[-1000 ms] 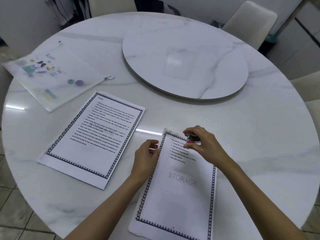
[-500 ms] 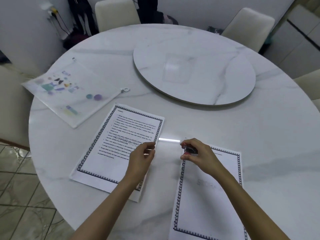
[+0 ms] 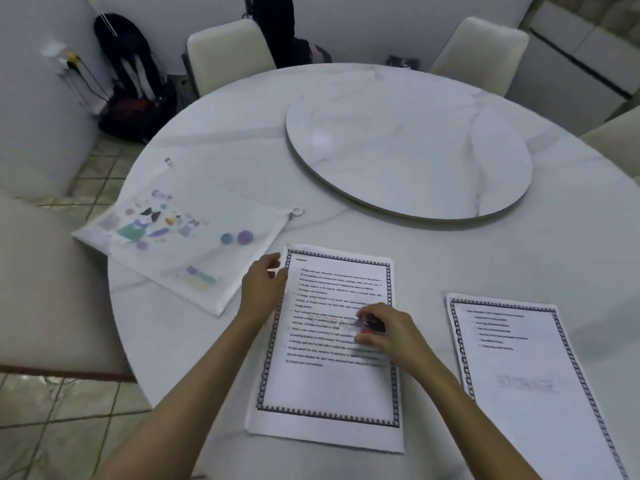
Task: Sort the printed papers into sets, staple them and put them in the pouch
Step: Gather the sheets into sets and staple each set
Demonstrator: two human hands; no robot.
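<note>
The right hand (image 3: 389, 337) grips a small stapler (image 3: 372, 325) over the middle of the left paper set (image 3: 329, 389), long axis near-to-far. Its far-left corner lies beyond the stapler, beside the left hand (image 3: 263, 285), whose hold I cannot tell.

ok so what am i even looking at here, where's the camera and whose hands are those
There is no machine here: a person works with bare hands, and one wide camera on their head looks forward and down. So the arms enter from the bottom. The left hand is at the top corner of a paper stack; whether it grips is unclear. The right hand holds a small red and dark thing over that stack, likely the stapler. A second set lies to the right, a printed pouch to the left, all on a round table with a turntable.
</note>
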